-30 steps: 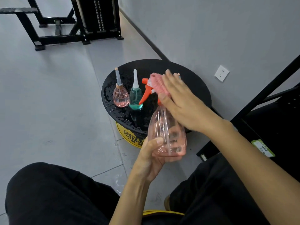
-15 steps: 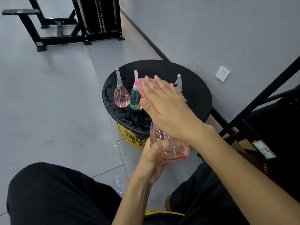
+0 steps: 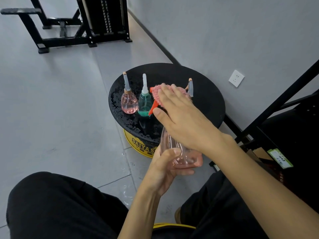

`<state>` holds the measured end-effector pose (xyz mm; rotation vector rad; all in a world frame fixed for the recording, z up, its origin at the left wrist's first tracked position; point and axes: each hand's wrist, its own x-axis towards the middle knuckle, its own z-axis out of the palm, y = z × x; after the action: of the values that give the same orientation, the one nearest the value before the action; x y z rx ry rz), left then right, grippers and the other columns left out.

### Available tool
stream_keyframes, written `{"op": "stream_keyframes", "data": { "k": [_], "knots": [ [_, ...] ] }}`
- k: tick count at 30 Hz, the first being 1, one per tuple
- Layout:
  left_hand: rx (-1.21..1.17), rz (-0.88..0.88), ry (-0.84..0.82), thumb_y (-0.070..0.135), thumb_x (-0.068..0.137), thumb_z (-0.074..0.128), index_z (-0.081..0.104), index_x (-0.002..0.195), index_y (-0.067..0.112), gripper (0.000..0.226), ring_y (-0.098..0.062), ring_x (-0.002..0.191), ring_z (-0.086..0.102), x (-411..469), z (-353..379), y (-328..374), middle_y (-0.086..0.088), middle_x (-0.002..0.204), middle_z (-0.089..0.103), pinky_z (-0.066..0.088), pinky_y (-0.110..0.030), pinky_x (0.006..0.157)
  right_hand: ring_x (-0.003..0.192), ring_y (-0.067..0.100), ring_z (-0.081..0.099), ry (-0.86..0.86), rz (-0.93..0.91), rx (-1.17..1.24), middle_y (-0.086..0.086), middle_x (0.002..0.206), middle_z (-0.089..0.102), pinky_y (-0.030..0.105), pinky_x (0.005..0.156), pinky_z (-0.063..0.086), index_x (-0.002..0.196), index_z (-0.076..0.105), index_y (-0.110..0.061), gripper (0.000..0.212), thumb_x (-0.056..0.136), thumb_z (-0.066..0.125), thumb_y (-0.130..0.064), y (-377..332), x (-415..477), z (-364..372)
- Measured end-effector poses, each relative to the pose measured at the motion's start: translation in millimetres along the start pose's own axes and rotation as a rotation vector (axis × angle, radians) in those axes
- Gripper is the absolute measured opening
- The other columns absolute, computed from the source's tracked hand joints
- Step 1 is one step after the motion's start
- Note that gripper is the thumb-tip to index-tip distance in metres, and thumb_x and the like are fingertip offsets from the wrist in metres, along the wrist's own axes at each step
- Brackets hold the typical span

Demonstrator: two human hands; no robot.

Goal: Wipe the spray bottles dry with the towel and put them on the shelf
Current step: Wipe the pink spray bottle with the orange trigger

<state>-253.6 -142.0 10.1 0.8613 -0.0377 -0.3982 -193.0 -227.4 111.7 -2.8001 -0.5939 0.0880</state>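
Left grip [image 3: 164,169] is clamped round the pink spray bottle [image 3: 183,156] at lower centre. Right grip [image 3: 181,118], fingers flat, is pressed on the towel [image 3: 157,94], which has been swept across the spray head [image 3: 153,106]. Wiping is judged unfinished, shelving not begun.

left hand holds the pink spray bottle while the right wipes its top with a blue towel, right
No, the towel is pink, not blue; the head view shows it. The rest holds: left hand on the spray bottle, right hand wiping.
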Motion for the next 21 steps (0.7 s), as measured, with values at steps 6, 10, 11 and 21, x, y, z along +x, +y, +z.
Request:
{"op": "stream_keyframes", "data": {
  "k": [6, 10, 11, 21],
  "knots": [
    [-0.042, 0.009, -0.008, 0.032, 0.06, 0.068, 0.059, 0.113, 0.024, 0.054, -0.027, 0.077, 0.072, 0.3, 3.5, -3.5, -0.009, 0.094, 0.073, 0.058, -0.031, 0.052, 0.148, 0.004, -0.008, -0.005, -0.086, -0.007, -0.012, 0.162, 0.002, 0.038, 0.122, -0.004, 0.155, 0.011, -0.026, 0.06, 0.101, 0.01, -0.052, 10.8, -0.2, -2.4],
    [-0.077, 0.038, -0.05, 0.044, 0.05, 0.087, 0.065, 0.113, 0.025, 0.069, -0.028, 0.08, 0.072, 1.8, 3.3, -3.2, -0.011, 0.099, 0.073, 0.059, -0.031, 0.053, 0.147, 0.004, -0.011, 0.013, 0.021, 0.146, -0.01, 0.162, -0.004, 0.033, 0.122, -0.002, 0.155, 0.005, -0.022, 0.062, 0.101, 0.018, -0.05, 19.6, -2.6, -4.2],
    [-0.082, 0.034, -0.052, 0.047, 0.049, 0.088, 0.063, 0.116, 0.023, 0.075, -0.029, 0.081, 0.072, 2.4, 2.4, -2.9, -0.011, 0.1, 0.072, 0.059, -0.031, 0.053, 0.147, 0.004, -0.012, 0.025, 0.041, 0.166, -0.009, 0.163, -0.005, 0.031, 0.122, -0.004, 0.155, 0.004, -0.021, 0.063, 0.101, 0.018, -0.05, 19.4, -3.3, -3.8],
    [-0.044, 0.025, -0.058, 0.034, 0.059, 0.075, 0.071, 0.103, 0.035, 0.043, -0.028, 0.08, 0.072, 0.6, -1.1, 1.7, -0.012, 0.099, 0.072, 0.059, -0.031, 0.053, 0.147, 0.0, -0.007, -0.028, -0.114, 0.157, -0.013, 0.162, 0.007, 0.033, 0.122, -0.001, 0.154, 0.019, -0.023, 0.054, 0.103, 0.018, -0.044, 19.0, -8.0, -1.1]
  ]
}}
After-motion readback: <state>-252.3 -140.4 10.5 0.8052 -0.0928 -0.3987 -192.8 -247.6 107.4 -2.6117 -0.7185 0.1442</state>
